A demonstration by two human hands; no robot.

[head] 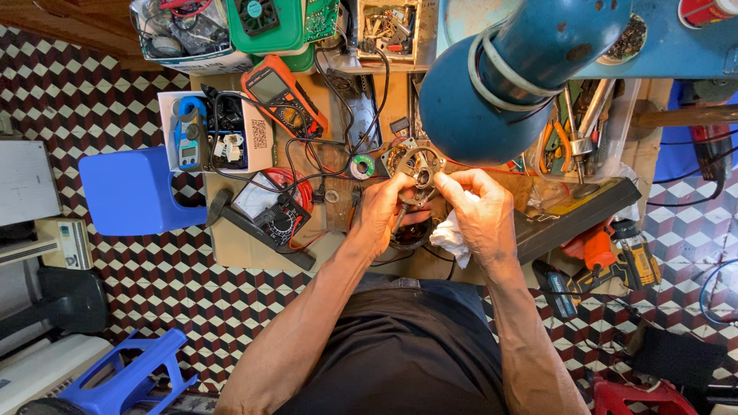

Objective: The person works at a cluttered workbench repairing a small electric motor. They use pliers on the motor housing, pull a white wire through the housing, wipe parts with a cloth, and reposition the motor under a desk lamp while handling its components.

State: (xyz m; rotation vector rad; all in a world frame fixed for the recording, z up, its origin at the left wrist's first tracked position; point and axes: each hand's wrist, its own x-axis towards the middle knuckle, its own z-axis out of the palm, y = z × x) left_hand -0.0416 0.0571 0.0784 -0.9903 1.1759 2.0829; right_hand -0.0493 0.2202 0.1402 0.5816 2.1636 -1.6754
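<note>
My left hand (382,211) and my right hand (478,209) both hold a round metal motor part (417,165) with a dark centre, over the middle of a small wooden workbench (238,246). The left hand grips its lower left side, where a dark shaft or tool handle runs down under the fingers. The right hand pinches the part's right rim and also has a crumpled white cloth (453,238) tucked under the palm.
An orange multimeter (280,96), an analogue meter (269,207) with red and black leads, a blue clamp meter (188,138) and a solder reel (362,166) lie left of my hands. A blue desk lamp (500,77) hangs over the right. Pliers (557,142), orange drill (596,250), blue stools.
</note>
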